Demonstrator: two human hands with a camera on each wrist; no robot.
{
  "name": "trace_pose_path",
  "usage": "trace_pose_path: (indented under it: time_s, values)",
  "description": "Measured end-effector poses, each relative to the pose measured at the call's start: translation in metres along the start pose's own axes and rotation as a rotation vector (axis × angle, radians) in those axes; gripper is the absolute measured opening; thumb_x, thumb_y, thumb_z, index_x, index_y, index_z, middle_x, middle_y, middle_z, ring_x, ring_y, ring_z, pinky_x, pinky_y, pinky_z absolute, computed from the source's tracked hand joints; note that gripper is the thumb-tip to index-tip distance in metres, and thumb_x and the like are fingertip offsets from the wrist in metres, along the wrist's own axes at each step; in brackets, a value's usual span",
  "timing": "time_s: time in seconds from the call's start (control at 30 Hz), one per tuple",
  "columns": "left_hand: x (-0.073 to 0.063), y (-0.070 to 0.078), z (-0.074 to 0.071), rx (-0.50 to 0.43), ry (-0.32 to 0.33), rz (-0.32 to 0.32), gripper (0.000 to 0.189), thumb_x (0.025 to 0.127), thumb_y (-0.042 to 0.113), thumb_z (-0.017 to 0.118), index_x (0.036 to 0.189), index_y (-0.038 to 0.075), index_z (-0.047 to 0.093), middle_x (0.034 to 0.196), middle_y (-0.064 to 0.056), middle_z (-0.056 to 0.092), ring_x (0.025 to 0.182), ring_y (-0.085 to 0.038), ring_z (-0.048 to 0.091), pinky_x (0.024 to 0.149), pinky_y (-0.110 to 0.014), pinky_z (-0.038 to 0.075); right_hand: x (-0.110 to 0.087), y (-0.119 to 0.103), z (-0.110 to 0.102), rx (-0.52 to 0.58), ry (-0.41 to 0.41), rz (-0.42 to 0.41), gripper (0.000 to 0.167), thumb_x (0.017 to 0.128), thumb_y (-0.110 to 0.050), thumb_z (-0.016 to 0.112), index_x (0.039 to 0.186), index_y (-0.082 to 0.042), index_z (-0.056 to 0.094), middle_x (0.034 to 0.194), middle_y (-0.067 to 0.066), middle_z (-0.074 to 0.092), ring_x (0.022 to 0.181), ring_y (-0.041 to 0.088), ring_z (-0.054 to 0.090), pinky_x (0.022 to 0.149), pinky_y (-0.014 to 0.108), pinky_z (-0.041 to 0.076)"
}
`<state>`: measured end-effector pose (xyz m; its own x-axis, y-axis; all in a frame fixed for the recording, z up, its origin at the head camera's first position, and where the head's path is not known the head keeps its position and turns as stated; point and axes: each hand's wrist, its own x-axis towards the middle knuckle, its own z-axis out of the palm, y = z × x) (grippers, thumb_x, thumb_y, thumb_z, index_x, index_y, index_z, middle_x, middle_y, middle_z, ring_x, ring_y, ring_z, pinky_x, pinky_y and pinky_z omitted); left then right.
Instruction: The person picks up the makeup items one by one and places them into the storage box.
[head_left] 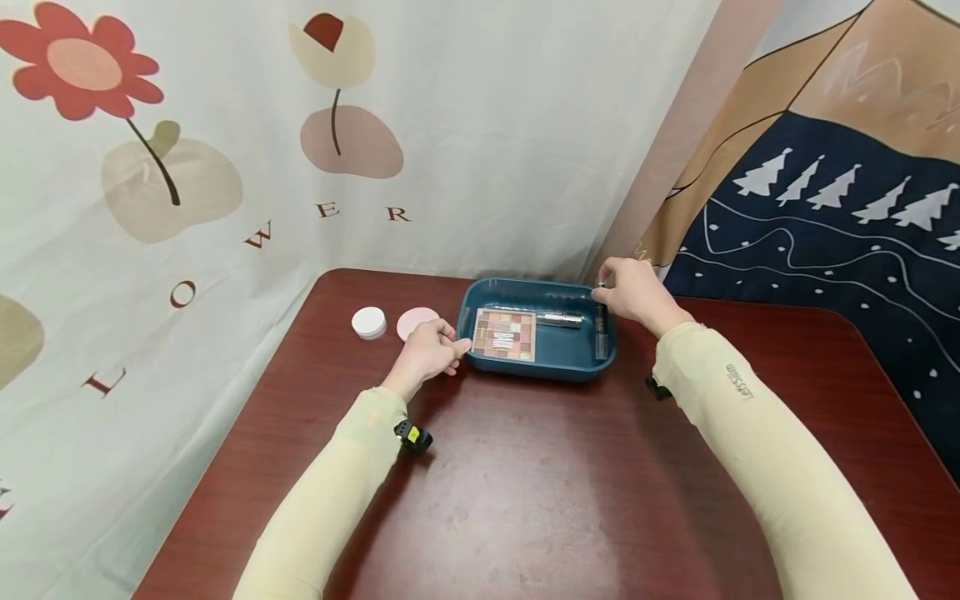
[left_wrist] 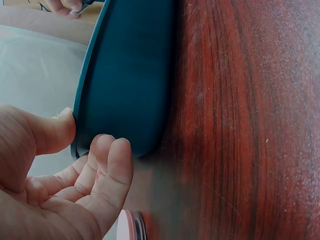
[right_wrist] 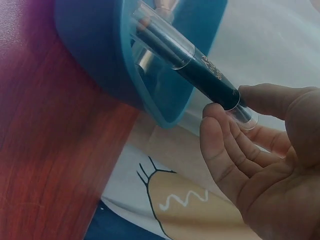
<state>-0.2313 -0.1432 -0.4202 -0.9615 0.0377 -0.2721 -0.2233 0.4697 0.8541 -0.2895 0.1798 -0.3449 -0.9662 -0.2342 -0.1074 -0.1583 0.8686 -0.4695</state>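
A blue rectangular basin (head_left: 536, 367) stands near the table's back edge. My left hand (head_left: 427, 354) grips its left front corner, thumb at the rim and fingertips against the outer wall (left_wrist: 125, 75). Over the basin's right end, my right hand (head_left: 633, 293) pinches a slim dark cosmetic tube (right_wrist: 210, 80) with clear ends by its upper end. The tube slants down into the basin, its other end past the rim. Inside the basin lie an eyeshadow palette (head_left: 504, 335) on the left and a silvery slim tube (head_left: 561, 320) beside it.
To the left of the basin are a white round jar (head_left: 369, 322) and a pink round case (head_left: 416, 321), partly behind my left hand. Patterned curtains (head_left: 487, 150) hang right behind the dark red wooden table (head_left: 480, 483).
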Motion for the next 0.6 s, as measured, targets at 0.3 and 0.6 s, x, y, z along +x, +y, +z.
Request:
trace_pose_path:
  time_s: [0.3,0.6]
  values:
    - [0.000,-0.001,0.001,0.005,0.006,0.002,0.022,0.098,0.014,0.072,0.101,-0.002,0.056,0.088,-0.021,0.070,0.061,-0.014,0.063,0.065,-0.033,0.062,0.007,-0.004,0.008,-0.039,-0.032,0.023,0.027,0.102,-0.017,0.063,0.119,0.003,0.063,0.107,0.025,0.067,0.081,0.030,0.069,0.078,0.045,0.061]
    - [0.001,-0.002,0.001,0.007,0.006,0.001,0.022,0.099,0.013,0.071,0.100,-0.002,0.056,0.079,-0.013,0.068,0.060,-0.014,0.062,0.068,-0.037,0.063,0.014,-0.004,0.019,-0.101,-0.057,0.021,0.019,0.100,-0.014,0.061,0.106,0.004,0.067,0.082,0.016,0.068,0.066,0.022,0.065,0.062,0.034,0.054]
